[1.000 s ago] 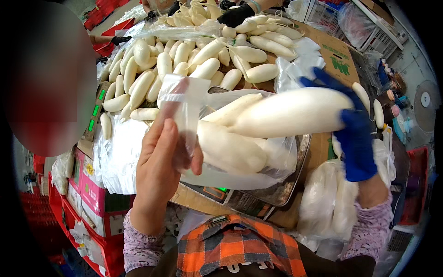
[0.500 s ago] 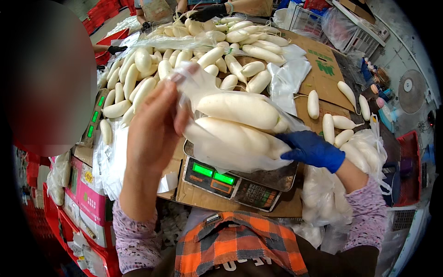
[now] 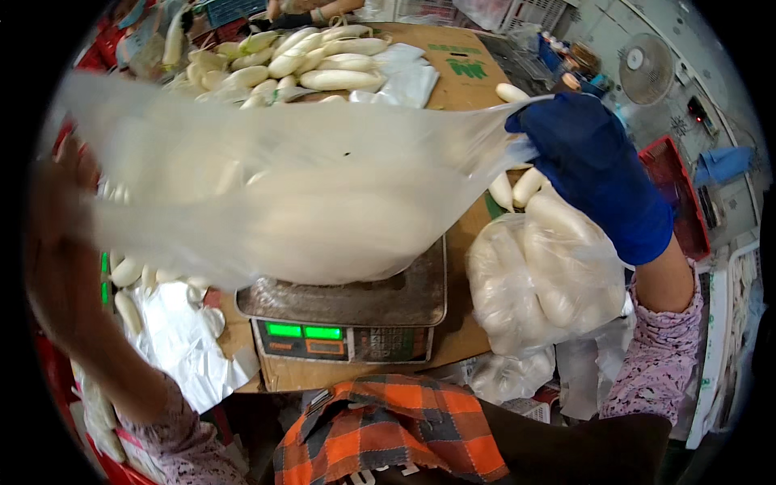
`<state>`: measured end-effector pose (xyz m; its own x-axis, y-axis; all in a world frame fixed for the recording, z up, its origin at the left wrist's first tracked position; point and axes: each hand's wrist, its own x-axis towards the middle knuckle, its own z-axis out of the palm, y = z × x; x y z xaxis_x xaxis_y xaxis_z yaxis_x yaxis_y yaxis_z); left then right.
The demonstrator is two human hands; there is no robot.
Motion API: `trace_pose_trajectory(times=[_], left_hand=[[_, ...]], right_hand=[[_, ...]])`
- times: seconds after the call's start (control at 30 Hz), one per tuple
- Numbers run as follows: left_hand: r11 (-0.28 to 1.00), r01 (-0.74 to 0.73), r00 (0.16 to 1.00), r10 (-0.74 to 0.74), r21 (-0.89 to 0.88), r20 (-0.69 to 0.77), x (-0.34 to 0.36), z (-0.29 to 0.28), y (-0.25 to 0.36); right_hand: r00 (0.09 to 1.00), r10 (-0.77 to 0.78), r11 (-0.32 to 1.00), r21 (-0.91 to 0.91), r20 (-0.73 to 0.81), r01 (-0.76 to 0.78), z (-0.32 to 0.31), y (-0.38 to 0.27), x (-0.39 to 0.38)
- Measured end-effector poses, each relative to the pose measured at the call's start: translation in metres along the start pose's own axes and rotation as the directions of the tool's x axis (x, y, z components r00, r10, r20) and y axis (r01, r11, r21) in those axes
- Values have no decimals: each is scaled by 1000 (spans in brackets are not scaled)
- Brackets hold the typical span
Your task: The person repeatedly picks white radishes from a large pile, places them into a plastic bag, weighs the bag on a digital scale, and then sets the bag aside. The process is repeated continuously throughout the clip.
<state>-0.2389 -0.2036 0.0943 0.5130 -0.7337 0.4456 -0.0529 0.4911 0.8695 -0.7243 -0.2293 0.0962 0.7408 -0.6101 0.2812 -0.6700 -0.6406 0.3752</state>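
Observation:
A translucent plastic bag [image 3: 283, 137] is stretched wide across the view, with large white radishes [image 3: 339, 218] showing dimly through its film. My left hand [image 3: 61, 202], bare and blurred, has its fingers closed round the bag's left end. Gloved in blue, my right hand [image 3: 594, 170] grips the gathered right end in its fist. Beneath the bag is a digital scale [image 3: 343, 305] with a metal pan and lit green displays. The bag's bottom hangs at the far part of the pan; whether it touches I cannot tell.
Loose radishes [image 3: 343, 79] lie piled at the back, near flat plastic bags [image 3: 400, 77]. On the right sits a filled bag of radishes [image 3: 550, 271]. More empty bags [image 3: 182, 339] lie left of the scale. A co-worker's arm [image 3: 335, 10] reaches in at the far edge.
My hands have moved far apart, left hand leftward, right hand up, pulling the bag's ends out. The right hand has shifted from the radishes' side to a bag end. The view has turned right.

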Motion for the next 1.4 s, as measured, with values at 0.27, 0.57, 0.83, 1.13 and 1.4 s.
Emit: trace_pose_trajectory(times=[0.27, 0.57, 0.83, 1.13, 1.4], left_hand=[[928, -64, 991, 104, 366, -90, -53, -11, -20], [969, 244, 923, -219, -40, 316, -105, 24, -16], [909, 413, 817, -394, 47, 421, -126, 69, 11], [959, 273, 842, -200, -76, 501, -119, 56, 10], [966, 244, 832, -256, 90, 492, -120, 75, 14]], right_hand=[[868, 489, 83, 985, 90, -149, 54, 45, -14], [413, 576, 535, 56, 706, -843, 336, 71, -99], [486, 611, 265, 417, 624, -869, 265, 101, -57], [891, 141, -217, 892, 431, -397, 45, 12, 47], [957, -142, 212, 952, 254, -222, 104, -127, 141]])
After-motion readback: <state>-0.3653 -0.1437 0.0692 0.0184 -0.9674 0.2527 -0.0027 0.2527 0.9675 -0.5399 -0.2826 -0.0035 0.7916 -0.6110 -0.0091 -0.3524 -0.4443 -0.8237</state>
